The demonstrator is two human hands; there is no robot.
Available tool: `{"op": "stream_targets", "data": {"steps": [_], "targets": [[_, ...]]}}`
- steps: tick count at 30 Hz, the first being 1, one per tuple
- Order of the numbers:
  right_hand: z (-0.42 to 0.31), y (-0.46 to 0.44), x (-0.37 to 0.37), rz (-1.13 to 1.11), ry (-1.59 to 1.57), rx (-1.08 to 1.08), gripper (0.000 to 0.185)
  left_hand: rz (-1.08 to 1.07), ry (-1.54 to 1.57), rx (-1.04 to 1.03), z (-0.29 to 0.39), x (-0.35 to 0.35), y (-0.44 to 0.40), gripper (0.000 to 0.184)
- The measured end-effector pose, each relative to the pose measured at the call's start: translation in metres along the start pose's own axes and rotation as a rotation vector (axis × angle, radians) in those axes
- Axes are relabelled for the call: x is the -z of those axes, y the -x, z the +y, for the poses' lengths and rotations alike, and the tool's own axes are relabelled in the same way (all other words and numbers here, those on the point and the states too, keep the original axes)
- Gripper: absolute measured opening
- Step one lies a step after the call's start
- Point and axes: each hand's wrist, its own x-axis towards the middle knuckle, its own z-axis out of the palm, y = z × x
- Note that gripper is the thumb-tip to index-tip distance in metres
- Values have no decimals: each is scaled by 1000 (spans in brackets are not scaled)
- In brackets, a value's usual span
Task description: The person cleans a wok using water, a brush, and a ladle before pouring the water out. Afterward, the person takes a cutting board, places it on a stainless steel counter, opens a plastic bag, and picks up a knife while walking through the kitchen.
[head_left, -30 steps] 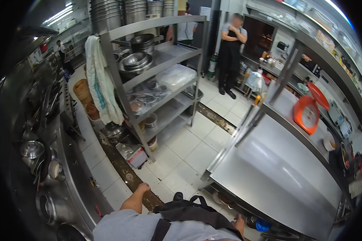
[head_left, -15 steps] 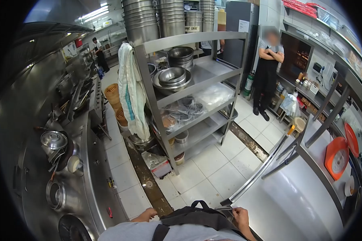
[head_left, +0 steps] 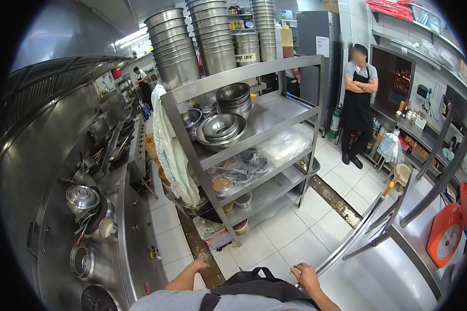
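My left hand hangs low at the left of my body, over the floor drain, with its fingers loosely bent and nothing visible in them. At the right, my right hand is raised beside the near end of the steel worktable. Its fingers are half curled and a little apart, and I see no object in them. Whether it touches the table edge I cannot tell. Between the hands lies the dark apron on my front.
Ahead stands a steel shelf rack with bowls, bagged wares and stacked steel pots. A cloth hangs on its left post. The cooking range runs along the left. A person stands with folded arms. An orange scale is at right.
The view has shifted, and rack and range appear farther right. My right hand has lifted from the worktable's corner and its fingers have loosened. My left forearm shows more.
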Motion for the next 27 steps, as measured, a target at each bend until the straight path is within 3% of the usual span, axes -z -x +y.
{"op": "stream_targets", "data": {"steps": [1,5,7,9,10,11,13,15,16,18,20,21,24,26,27], "targets": [[9,-8,-4,-3,-2,0,26,-15,62,-82,6,10,-10,28],[65,-42,-31,-103,148,-48,26,96,347,-28,81,57,-40,28],[99,-45,-43,-115,273,-159,26,-31,189,-134,113,84,-68,35],[107,-50,-50,-76,302,-237,26,-156,279,-209,210,129,-6,41],[107,-48,-48,-64,368,-243,25,-228,159,-372,283,164,64,46],[105,-48,-43,-62,438,-248,25,-290,159,-642,300,192,66,46],[99,-51,-40,-63,457,-260,24,-227,40,-984,370,259,156,44],[92,-50,-41,-96,480,-279,27,94,-249,-1385,426,313,239,35],[89,-51,-40,-88,464,-302,27,255,-233,-1567,443,332,253,28],[86,-51,-37,-74,472,-256,28,618,-400,-1763,495,360,280,23],[93,-50,-42,-78,437,-300,28,1142,-862,-1836,551,393,295,20],[97,-48,-44,-61,401,-278,27,1324,-875,-1716,573,408,295,22],[119,-47,-50,-86,279,-295,24,1607,-865,-1604,652,477,296,23],[132,-62,-54,-134,244,-350,24,1782,-828,-1329,695,557,302,33],[138,-69,-57,-157,227,-379,24,1967,-874,-1216,718,606,307,37]]}}
